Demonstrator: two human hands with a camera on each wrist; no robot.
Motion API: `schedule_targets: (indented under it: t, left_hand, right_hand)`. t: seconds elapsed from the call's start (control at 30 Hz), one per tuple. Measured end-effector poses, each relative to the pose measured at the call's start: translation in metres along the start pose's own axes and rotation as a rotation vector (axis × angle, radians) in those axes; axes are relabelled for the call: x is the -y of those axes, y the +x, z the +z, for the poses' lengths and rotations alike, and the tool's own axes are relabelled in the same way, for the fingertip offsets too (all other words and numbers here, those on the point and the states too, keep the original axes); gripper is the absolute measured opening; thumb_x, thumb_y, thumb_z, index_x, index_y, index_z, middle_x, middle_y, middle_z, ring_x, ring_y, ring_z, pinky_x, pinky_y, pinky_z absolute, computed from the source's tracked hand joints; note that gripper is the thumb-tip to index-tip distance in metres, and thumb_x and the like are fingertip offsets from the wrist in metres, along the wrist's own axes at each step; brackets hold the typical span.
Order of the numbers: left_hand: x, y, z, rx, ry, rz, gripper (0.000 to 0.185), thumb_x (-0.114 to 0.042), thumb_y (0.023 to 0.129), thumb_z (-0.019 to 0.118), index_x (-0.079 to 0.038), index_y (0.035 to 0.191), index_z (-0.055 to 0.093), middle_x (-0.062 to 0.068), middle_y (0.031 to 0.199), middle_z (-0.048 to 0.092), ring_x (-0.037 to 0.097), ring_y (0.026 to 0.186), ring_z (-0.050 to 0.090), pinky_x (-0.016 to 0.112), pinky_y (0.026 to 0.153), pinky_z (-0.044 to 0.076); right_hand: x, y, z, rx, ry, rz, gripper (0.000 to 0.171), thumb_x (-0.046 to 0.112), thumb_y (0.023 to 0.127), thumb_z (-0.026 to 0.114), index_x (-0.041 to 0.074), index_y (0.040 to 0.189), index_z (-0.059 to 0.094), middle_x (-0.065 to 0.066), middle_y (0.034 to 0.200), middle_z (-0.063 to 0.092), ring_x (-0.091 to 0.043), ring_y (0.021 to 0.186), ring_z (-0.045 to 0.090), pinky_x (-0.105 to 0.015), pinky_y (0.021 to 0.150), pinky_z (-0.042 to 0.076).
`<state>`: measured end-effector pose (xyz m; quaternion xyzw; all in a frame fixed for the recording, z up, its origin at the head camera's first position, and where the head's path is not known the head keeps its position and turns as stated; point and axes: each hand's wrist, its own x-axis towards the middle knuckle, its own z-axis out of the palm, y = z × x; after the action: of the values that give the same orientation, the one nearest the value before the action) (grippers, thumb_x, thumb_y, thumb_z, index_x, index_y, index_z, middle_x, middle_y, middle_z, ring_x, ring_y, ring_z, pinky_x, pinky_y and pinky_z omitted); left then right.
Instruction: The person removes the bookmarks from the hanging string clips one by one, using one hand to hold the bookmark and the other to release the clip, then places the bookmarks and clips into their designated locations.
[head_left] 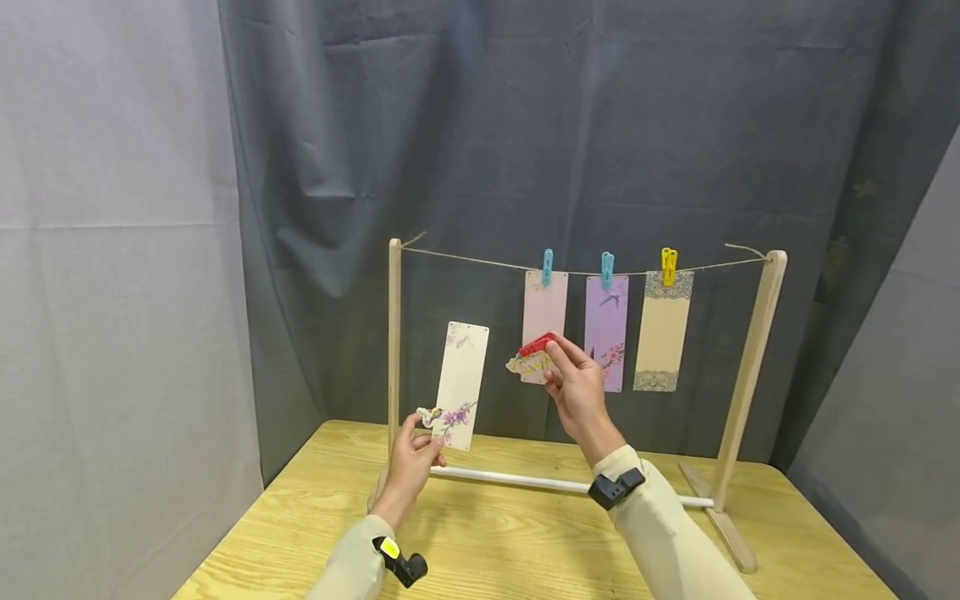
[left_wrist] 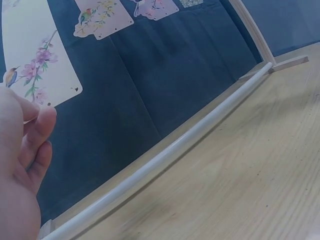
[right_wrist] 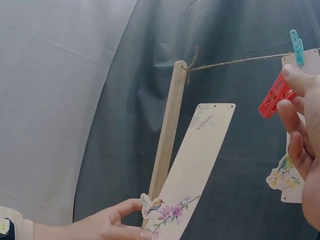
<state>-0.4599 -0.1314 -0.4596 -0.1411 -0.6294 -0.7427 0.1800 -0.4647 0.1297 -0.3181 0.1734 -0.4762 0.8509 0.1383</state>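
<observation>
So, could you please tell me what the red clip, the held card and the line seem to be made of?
Red clip: glossy moulded plastic, probably. Card: stiff matte printed card, staying flat when held by one end. Line: rough, fibrous twine, likely jute.

The head camera looked forward and down across the table [head_left: 525, 533] at the wooden rack [head_left: 393, 333]. Both wrist cameras sat close in, sharing the cream bookmark [left_wrist: 30, 50] before the dark curtain.
</observation>
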Motion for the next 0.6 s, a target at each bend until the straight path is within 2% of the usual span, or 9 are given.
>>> schedule_targets:
  t: [0.13,0.37,0.6]
  left_hand:
    - [0.003,-0.005,-0.002,0.01,0.003,-0.006,0.061,0.006,0.099,0.064,0.003,0.152,0.033,0.027,0.101,0.067,0.015,0.059,0.06,0.026,0.061,0.055]
    - [0.002,-0.012,-0.004,0.017,0.027,-0.004,0.057,0.005,0.098,0.065,0.001,0.148,0.04,0.027,0.099,0.069,0.014,0.058,0.06,0.027,0.062,0.056]
    - [0.003,-0.019,-0.003,0.036,0.033,-0.022,0.065,0.004,0.099,0.065,0.002,0.155,0.033,0.023,0.1,0.069,0.013,0.058,0.06,0.028,0.064,0.057]
  right_hand:
    - [-0.001,-0.004,-0.003,-0.012,0.0,0.009,0.052,0.018,0.103,0.067,-0.001,0.149,0.052,-0.001,0.105,0.07,-0.005,0.058,0.056,-0.016,0.052,0.045]
    - [0.001,-0.009,-0.009,0.008,0.009,0.007,0.056,0.02,0.103,0.067,-0.002,0.151,0.048,0.0,0.112,0.068,-0.003,0.058,0.059,-0.017,0.052,0.046]
    - [0.0,-0.016,-0.018,-0.02,0.028,0.022,0.054,0.019,0.103,0.067,-0.002,0.15,0.049,0.001,0.107,0.072,-0.003,0.055,0.059,-0.018,0.052,0.046]
